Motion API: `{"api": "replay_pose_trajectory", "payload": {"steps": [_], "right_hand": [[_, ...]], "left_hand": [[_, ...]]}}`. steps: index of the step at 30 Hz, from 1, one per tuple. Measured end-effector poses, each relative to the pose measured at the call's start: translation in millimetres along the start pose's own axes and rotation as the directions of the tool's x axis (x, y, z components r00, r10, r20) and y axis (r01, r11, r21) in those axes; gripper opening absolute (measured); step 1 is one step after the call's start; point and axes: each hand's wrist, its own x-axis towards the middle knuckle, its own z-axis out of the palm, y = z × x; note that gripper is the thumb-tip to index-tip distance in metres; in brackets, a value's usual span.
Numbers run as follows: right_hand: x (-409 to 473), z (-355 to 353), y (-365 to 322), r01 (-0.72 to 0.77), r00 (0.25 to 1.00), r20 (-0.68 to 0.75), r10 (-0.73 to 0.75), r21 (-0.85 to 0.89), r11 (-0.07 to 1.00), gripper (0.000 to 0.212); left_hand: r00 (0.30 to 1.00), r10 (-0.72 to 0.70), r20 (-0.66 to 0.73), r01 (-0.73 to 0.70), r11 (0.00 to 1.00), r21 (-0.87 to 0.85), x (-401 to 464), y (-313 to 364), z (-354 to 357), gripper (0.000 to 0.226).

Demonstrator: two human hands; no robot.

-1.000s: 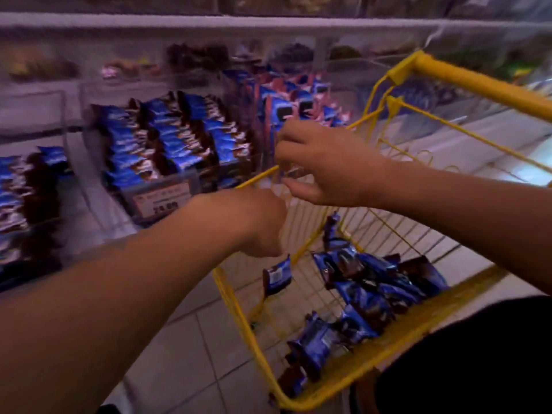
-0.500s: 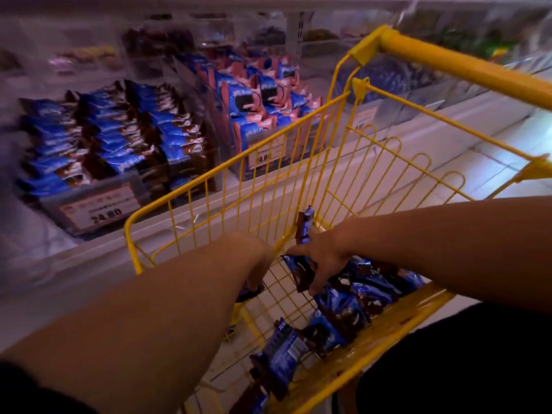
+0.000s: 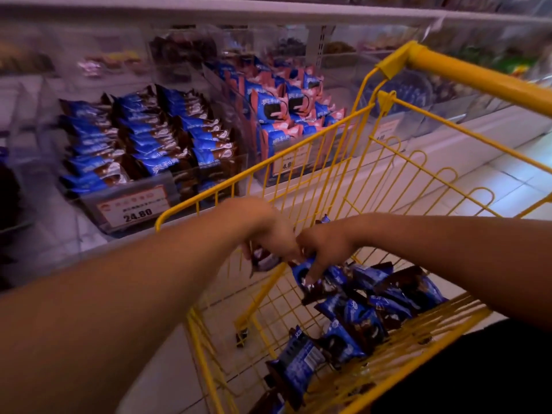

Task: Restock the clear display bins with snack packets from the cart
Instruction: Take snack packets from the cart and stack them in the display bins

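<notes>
Two bare hands low inside a yellow wire cart (image 3: 355,162), parked on pale floor tiles (image 3: 495,186) against a white shelf base (image 3: 448,138). Behind the cart, a clear display bin (image 3: 44,121) packed with rows of blue-and-brown snack packets (image 3: 143,138), fronted by a price label (image 3: 133,206) reading 24.80; beside it to the right, a second bin of blue-and-pink packets (image 3: 280,106). Loose blue packets (image 3: 382,306) heaped along the near side of the cart floor, long axes at mixed angles, one large packet (image 3: 298,363) nearest the camera tilted up-right. Left hand (image 3: 265,234) curled around a dark packet (image 3: 264,261) showing just beneath its fingers, orientation unclear through blur. Right hand (image 3: 325,246) touching the left, fingers reaching down and pinching a blue packet (image 3: 310,277) atop the heap, directly under the fingertips, long axis roughly left to right.
</notes>
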Motion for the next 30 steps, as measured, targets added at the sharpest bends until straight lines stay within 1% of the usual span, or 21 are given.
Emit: {"api": "replay_pose_trajectory", "payload": {"steps": [2, 4, 5, 6, 7, 8, 9, 10, 11, 13, 15, 16, 18, 19, 20, 21, 23, 24, 26, 28, 30], "right_hand": [[-12.0, -23.6, -10.8, -0.006, 0.997, -0.071, 0.006, 0.002, 1.000, 0.031], [-31.1, -46.8, -22.7, 0.032, 0.985, -0.171, -0.030, 0.008, 0.999, 0.030], [-42.5, -56.4, -28.7, 0.059, 0.973, -0.225, -0.048, 0.039, 0.998, 0.031], [-55.0, -63.1, -34.2, 0.089, 0.958, -0.279, -0.059, 0.095, 0.992, 0.029], [-67.5, -67.1, -38.9, 0.124, 0.942, -0.329, -0.063, 0.168, 0.978, 0.025], [-78.5, -69.7, -42.8, 0.160, 0.929, -0.363, -0.064, 0.243, 0.957, 0.022], [-88.1, -71.1, -46.8, 0.200, 0.920, -0.386, -0.070, 0.308, 0.930, 0.021], [-96.0, -71.6, -50.2, 0.244, 0.913, -0.399, -0.086, 0.364, 0.899, 0.020], [-102.9, -71.1, -53.4, 0.284, 0.910, -0.400, -0.106, 0.418, 0.863, 0.021], [-110.9, -68.4, -58.5, 0.360, 0.905, -0.394, -0.161, 0.509, 0.782, 0.027], [-111.6, -65.4, -59.6, 0.404, 0.901, -0.396, -0.179, 0.607, 0.684, 0.031], [-109.5, -64.2, -59.0, 0.411, 0.901, -0.396, -0.178, 0.646, 0.643, 0.031], [-102.3, -62.6, -57.2, 0.414, 0.901, -0.406, -0.152, 0.701, 0.580, 0.031], [-98.4, -62.5, -55.5, 0.412, 0.900, -0.420, -0.120, 0.726, 0.550, 0.034], [-94.8, -63.0, -52.4, 0.413, 0.894, -0.441, -0.077, 0.745, 0.524, 0.038], [-91.9, -63.2, -49.3, 0.415, 0.886, -0.463, -0.035, 0.755, 0.507, 0.043], [-87.3, -63.3, -45.0, 0.411, 0.877, -0.481, 0.017, 0.767, 0.492, 0.051], [-85.8, -63.4, -43.5, 0.410, 0.876, -0.481, 0.031, 0.778, 0.475, 0.053], [-83.2, -63.7, -42.2, 0.426, 0.871, -0.489, 0.049, 0.801, 0.420, 0.053], [-81.5, -63.7, -42.2, 0.455, 0.859, -0.509, 0.054, 0.807, 0.375, 0.051], [-80.7, -63.1, -41.4, 0.473, 0.856, -0.515, 0.038, 0.811, 0.345, 0.053]], "left_hand": [[0.983, 0.095, -0.160, -0.126, 0.972, -0.198, -24.7, -10.4, -9.0, 0.034], [0.940, 0.079, -0.332, -0.232, 0.861, -0.452, -49.8, -21.8, -10.1, 0.020], [0.911, 0.039, -0.409, -0.291, 0.764, -0.575, -61.2, -28.1, -7.7, 0.015], [0.890, -0.005, -0.456, -0.349, 0.636, -0.688, -72.4, -33.6, -3.9, 0.013], [0.883, -0.036, -0.467, -0.395, 0.481, -0.783, -82.0, -38.4, 0.9, 0.011], [0.892, -0.026, -0.452, -0.420, 0.324, -0.848, -90.3, -44.0, 5.9, 0.008], [0.902, 0.021, -0.432, -0.427, 0.199, -0.882, -97.6, -49.2, 10.6, 0.005], [0.905, 0.073, -0.419, -0.425, 0.126, -0.896, -103.6, -53.6, 14.6, 0.006], [0.901, 0.103, -0.421, -0.430, 0.097, -0.897, -108.7, -57.3, 17.1, 0.010], [0.874, 0.115, -0.472, -0.481, 0.076, -0.873, -114.5, -64.3, 20.0, 0.016], [0.826, 0.162, -0.540, -0.556, 0.085, -0.827, -116.4, -71.9, 20.1, 0.014], [0.804, 0.209, -0.557, -0.587, 0.128, -0.800, -117.6, -76.0, 20.8, 0.017], [0.788, 0.237, -0.569, -0.616, 0.310, -0.724, -116.3, -84.8, 24.0, 0.034], [0.780, 0.208, -0.590, -0.618, 0.403, -0.676, -114.6, -86.9, 25.2, 0.040], [0.767, 0.170, -0.619, -0.617, 0.463, -0.637, -112.9, -87.8, 25.7, 0.044], [0.750, 0.133, -0.648, -0.619, 0.485, -0.617, -110.6, -88.0, 25.3, 0.045], [0.717, 0.082, -0.692, -0.630, 0.499, -0.594, -107.4, -87.7, 24.1, 0.036], [0.710, 0.057, -0.702, -0.619, 0.526, -0.584, -107.6, -87.5, 23.7, 0.034], [0.713, 0.010, -0.701, -0.588, 0.553, -0.590, -106.2, -87.5, 24.7, 0.037], [0.720, -0.011, -0.694, -0.584, 0.530, -0.615, -102.9, -86.1, 25.5, 0.025], [0.737, -0.057, -0.673, -0.581, 0.455, -0.675, -99.7, -81.8, 25.2, 0.012]]}}
